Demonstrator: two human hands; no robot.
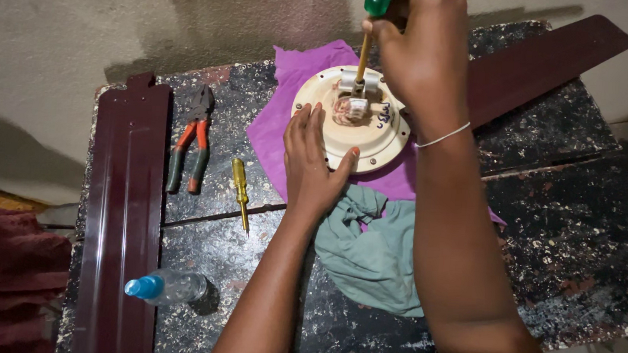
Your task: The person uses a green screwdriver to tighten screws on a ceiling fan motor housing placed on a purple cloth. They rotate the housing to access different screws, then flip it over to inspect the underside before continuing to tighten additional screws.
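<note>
The motor (351,117), a cream round disc, lies on a purple cloth (289,107) atop the dark table (565,211). The left hand (313,167) lies flat on the motor's near rim, fingers spread and pressing, clamped on nothing. The right hand (421,54), above the motor's far side, is closed around a green-handled screwdriver (371,24) whose shaft stands upright, tip down at the motor's centre hub. Left of the motor lie a yellow screwdriver (240,191) and pliers (191,148); a green rag (372,248) lies just nearer than it.
</note>
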